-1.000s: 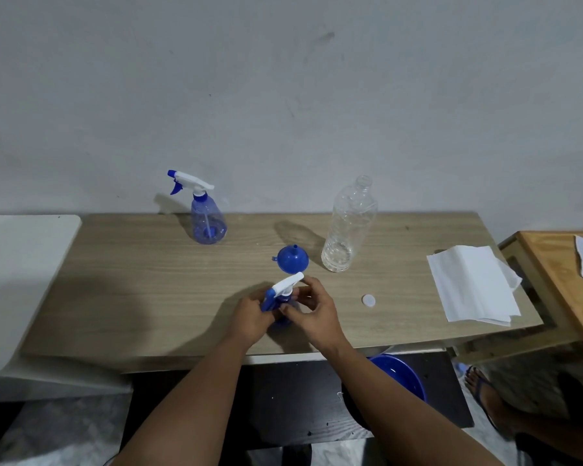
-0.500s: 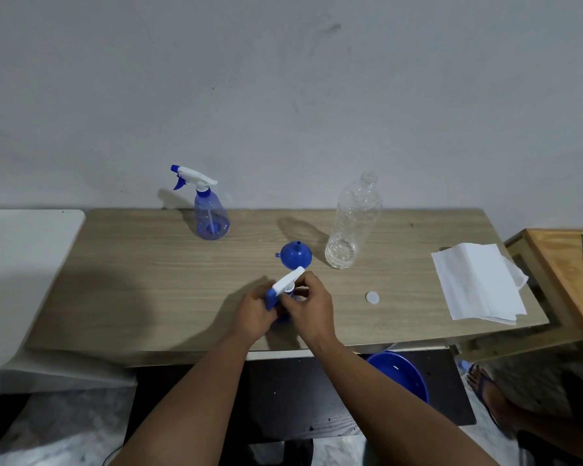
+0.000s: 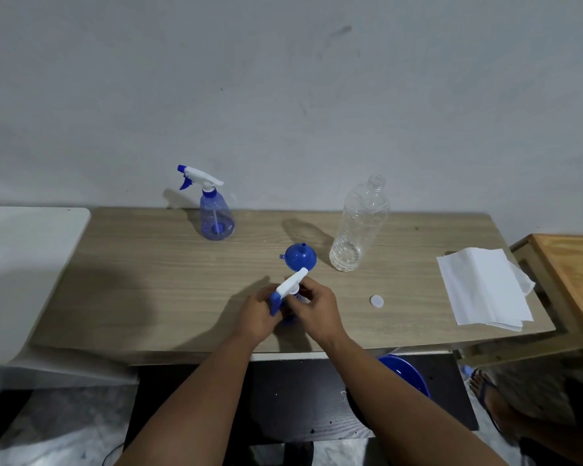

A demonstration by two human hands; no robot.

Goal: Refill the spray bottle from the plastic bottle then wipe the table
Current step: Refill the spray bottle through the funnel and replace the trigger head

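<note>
So the refill part looks basically done and this is the closing-up step, as far as I can judge. The spray bottle (image 3: 285,306) being worked on sits at the near edge of the table (image 3: 148,280), mostly hidden between both hands. The left hand (image 3: 256,314) is wrapped around its blue body, and the right hand (image 3: 317,309) has its fingers curled around the neck right under the white trigger head (image 3: 292,282), which tilts up toward the funnel. My guess is the head is getting screwed on, though I can't tell how far the thread has seated.

The plastic bottle (image 3: 359,223) stands open at the back right with only a little water left at the bottom, its white cap (image 3: 376,301) lying apart on the wood. The blue funnel (image 3: 300,257) rests upside down just beyond the hands. A 2nd spray bottle (image 3: 214,210) stands at the back left.

Next move calls for finishing the twist till it's snug, then reaching right for the white paper towels (image 3: 482,287) for the wipe.
</note>
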